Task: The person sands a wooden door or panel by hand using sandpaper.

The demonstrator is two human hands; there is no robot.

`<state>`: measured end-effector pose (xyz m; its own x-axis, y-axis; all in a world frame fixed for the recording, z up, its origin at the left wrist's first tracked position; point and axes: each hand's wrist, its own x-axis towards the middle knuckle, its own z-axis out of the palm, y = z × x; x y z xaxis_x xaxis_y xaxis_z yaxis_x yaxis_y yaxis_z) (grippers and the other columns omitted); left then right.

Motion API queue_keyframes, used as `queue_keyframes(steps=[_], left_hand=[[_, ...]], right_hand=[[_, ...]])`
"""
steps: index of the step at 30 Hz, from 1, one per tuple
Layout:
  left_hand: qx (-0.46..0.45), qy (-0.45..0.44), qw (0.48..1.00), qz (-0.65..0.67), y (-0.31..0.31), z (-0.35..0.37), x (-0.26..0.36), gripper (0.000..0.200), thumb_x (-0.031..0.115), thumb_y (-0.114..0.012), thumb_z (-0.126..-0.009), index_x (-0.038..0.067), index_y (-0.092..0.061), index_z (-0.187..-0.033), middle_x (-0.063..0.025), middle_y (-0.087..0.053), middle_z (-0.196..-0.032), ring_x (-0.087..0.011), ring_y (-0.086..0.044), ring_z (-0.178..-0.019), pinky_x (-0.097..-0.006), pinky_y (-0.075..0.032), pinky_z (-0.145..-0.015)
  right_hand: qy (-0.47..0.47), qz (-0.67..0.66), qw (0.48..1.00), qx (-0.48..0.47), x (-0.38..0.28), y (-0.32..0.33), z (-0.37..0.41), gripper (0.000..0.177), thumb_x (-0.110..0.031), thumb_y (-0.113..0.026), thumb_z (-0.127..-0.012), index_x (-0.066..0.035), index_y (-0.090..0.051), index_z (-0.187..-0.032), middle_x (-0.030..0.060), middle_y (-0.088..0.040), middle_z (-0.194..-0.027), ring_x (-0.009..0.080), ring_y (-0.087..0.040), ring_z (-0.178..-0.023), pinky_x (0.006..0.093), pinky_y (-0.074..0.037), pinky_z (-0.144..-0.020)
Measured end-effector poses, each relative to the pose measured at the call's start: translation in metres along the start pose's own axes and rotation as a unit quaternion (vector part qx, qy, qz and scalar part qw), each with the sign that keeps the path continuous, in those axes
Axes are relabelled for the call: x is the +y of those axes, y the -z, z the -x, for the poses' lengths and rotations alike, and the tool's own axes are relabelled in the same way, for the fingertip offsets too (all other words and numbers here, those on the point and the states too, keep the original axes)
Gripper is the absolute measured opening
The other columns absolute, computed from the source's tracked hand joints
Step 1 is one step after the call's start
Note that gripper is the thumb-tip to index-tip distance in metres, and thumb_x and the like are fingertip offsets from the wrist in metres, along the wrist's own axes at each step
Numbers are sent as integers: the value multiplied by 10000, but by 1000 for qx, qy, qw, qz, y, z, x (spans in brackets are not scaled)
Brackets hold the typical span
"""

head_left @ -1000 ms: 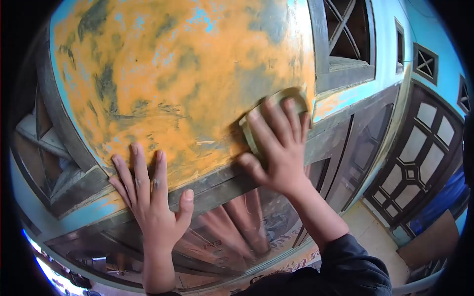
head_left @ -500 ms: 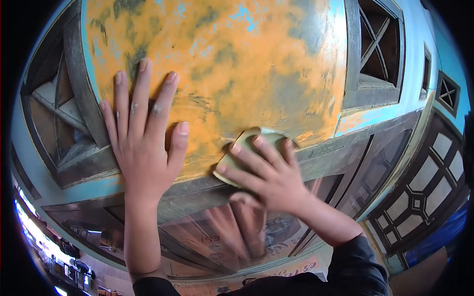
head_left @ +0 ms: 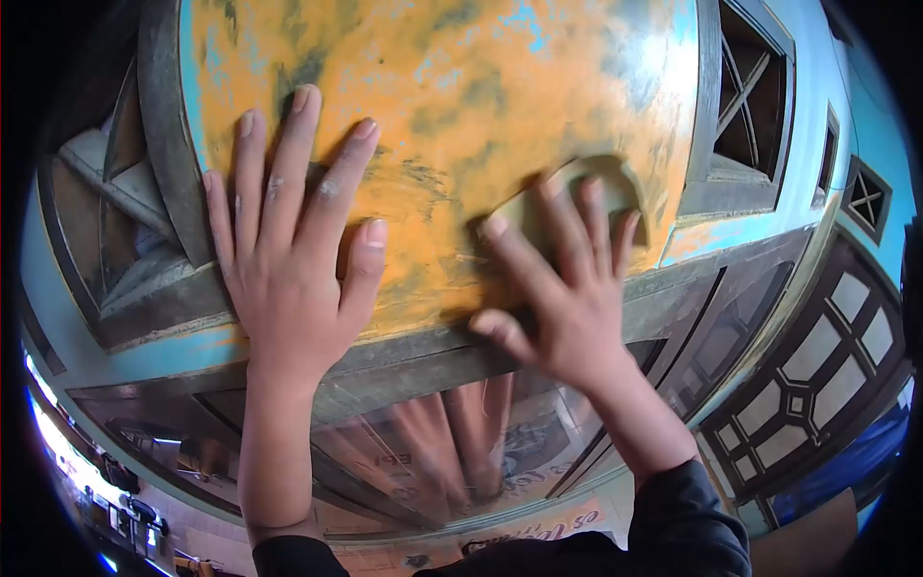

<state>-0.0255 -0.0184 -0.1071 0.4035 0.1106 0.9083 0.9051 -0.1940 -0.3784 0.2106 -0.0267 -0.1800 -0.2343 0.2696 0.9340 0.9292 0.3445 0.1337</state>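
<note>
My left hand (head_left: 293,264) lies on the orange painted wall panel (head_left: 413,106) with its fingers spread and nothing in it. The panel is patchy, with grey and light blue showing through the orange. To the right, my right hand (head_left: 577,293) presses a bent, greenish-tan sheet of sandpaper (head_left: 630,188) against the same panel. The fingers lie over the sheet and hide part of it, while the thumb sticks out to the left. A dark wooden beam (head_left: 423,361) runs below both hands.
Wooden vent frames with crossed slats flank the panel, one at left (head_left: 130,197) and one at right (head_left: 740,106). Under the beam is a glass window (head_left: 385,452) with brown curtains. A dark door with pale panes (head_left: 817,356) stands at far right.
My right hand has moved up and to the right across the panel with the sandpaper. The view has shifted slightly, and my left hand stays spread against the same area.
</note>
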Motion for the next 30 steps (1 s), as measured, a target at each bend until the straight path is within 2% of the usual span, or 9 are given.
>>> queue_keyframes(steps=[3,7,10,14,17,22,26,30], left_hand=[[5,0,1000,7,0,0,-1,503,401,-427,-1000,191,-564,-1436,-89,-397,-1589,-376,-289,-1489,-573,-145,-1200],[3,0,1000,9,1,1,-1,504,406,-435,-995,195,-567,-1434,-87,-402,-1585,-368,-296,-1487,-569,-154,-1198],[6,0,1000,9,1,1,-2,505,417,-431,-997,199,-570,-1431,-85,-411,-1580,-365,-304,-1483,-566,-160,-1196],[9,0,1000,15,1,2,-3,507,426,-427,-999,202,-571,-1430,-83,-422,-1573,-361,-313,-1480,-563,-165,-1194],[14,3,1000,13,1,2,-3,505,429,-426,-1000,201,-576,-1425,-83,-426,-1571,-360,-324,-1474,-562,-171,-1192],[19,-3,1000,16,0,1,-3,502,432,-421,-1002,199,-584,-1415,-85,-432,-1567,-362,-340,-1464,-559,-180,-1188],[16,-3,1000,17,1,1,-3,498,423,-422,-1003,199,-579,-1419,-88,-431,-1567,-366,-337,-1465,-556,-180,-1188],[13,-3,1000,16,2,1,-2,493,410,-426,-1002,201,-576,-1422,-91,-429,-1567,-374,-333,-1465,-559,-181,-1188]], right_hand=[[43,31,997,-52,-8,-9,29,645,-714,-490,-897,-390,-519,-1453,101,-398,-1573,378,-260,-1497,643,-55,-1191],[16,36,998,-43,4,-7,34,618,-700,-508,-899,-399,-533,-1439,92,-400,-1572,363,-274,-1493,626,-33,-1202],[47,30,997,-46,-7,-2,8,656,-692,-601,-854,-323,-597,-1397,160,-378,-1571,436,-205,-1503,623,-15,-1199],[69,49,993,-79,2,6,14,655,-698,-589,-857,-332,-593,-1401,153,-370,-1577,429,-209,-1504,637,-17,-1193],[67,53,992,-91,11,7,22,627,-700,-533,-876,-410,-539,-1432,64,-385,-1585,361,-276,-1492,641,-40,-1197],[88,19,994,-65,-6,5,-8,653,-692,-569,-856,-416,-520,-1447,61,-379,-1589,357,-269,-1498,643,-37,-1197],[64,33,993,-93,7,9,16,635,-680,-563,-869,-424,-515,-1448,66,-386,-1585,363,-278,-1492,649,-52,-1191],[71,19,996,-55,-4,5,-3,626,-675,-556,-876,-416,-520,-1445,73,-381,-1587,382,-284,-1485,665,-73,-1180]])
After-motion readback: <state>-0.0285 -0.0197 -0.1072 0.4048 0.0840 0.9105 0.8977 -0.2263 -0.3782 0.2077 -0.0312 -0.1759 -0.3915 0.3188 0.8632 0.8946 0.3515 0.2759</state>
